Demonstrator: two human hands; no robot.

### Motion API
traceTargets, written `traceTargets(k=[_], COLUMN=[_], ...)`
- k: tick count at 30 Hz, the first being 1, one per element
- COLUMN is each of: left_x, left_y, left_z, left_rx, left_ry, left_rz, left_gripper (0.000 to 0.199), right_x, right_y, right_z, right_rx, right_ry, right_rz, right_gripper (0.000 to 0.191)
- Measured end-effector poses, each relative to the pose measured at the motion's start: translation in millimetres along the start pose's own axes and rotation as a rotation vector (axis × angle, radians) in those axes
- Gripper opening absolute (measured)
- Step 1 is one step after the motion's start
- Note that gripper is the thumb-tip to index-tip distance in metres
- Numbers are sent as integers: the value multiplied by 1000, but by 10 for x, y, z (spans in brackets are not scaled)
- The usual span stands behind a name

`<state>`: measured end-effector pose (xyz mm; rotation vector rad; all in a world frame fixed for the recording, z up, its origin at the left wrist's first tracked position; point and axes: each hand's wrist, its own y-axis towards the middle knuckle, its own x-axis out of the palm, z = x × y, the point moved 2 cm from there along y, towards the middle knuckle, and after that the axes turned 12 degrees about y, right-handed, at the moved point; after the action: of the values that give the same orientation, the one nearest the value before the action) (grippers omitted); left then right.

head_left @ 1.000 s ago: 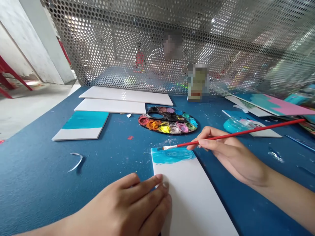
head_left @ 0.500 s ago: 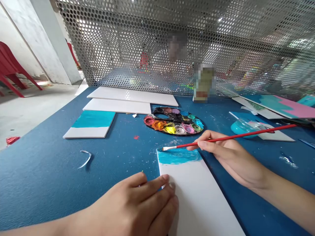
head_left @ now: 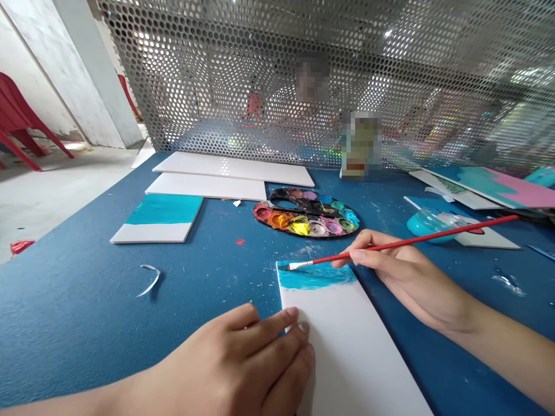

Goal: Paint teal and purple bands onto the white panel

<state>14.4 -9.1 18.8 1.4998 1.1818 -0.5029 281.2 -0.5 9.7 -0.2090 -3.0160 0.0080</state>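
My right hand [head_left: 403, 277] holds a red-handled paintbrush [head_left: 416, 239] in a pencil grip. Its flat bristles touch the turquoise paint band [head_left: 314, 277] at the far end of a long white board [head_left: 351, 352]. My left hand [head_left: 243, 361] lies palm-down at the board's near left edge, with its fingertips pressing on the white surface. A round palette of watercolour paints [head_left: 306, 214] sits beyond the board, out of reach of both hands' current positions.
Two white boards [head_left: 229, 169] and a half-turquoise board [head_left: 160, 218] lie on the blue table [head_left: 87, 329]. A turquoise container [head_left: 427, 224] and a pink-and-turquoise board [head_left: 489, 188] lie right. A perforated metal screen [head_left: 303, 58] stands behind, a person [head_left: 295, 110] beyond it.
The view has shifted slightly, so the table contents sit further right than a second ago. The brush tip has dropped from the board's far edge onto the turquoise band.
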Motion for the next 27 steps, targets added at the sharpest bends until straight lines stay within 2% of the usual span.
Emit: traceTargets(k=[7, 11, 14, 18, 20, 23, 27], left_x=[83, 12, -20, -22, -15, 11, 41], left_y=[14, 18, 42, 51, 41, 24, 30], left_z=[-22, -29, -32, -37, -32, -32, -42], left_rx=[43, -1, 29, 31, 33, 4, 35], left_ry=[-24, -3, -18, -9, -19, -45, -42], left_rz=[58, 30, 10, 32, 34, 22, 15], left_gripper=[50, 40, 29, 45, 43, 36, 34], right_x=[-12, -63, -84, -26, -9, -70, -279], right_y=[11, 14, 14, 11, 7, -2, 47], right_z=[4, -23, -46, -34, -27, -64, -234], right_rx=[-28, -57, -76, -61, -55, -100, -222], right_ry=[1, -25, 8, -21, -49, -90, -125], right_rz=[20, 31, 67, 34, 20, 80, 223], right_gripper=[24, 22, 20, 18, 18, 19, 18])
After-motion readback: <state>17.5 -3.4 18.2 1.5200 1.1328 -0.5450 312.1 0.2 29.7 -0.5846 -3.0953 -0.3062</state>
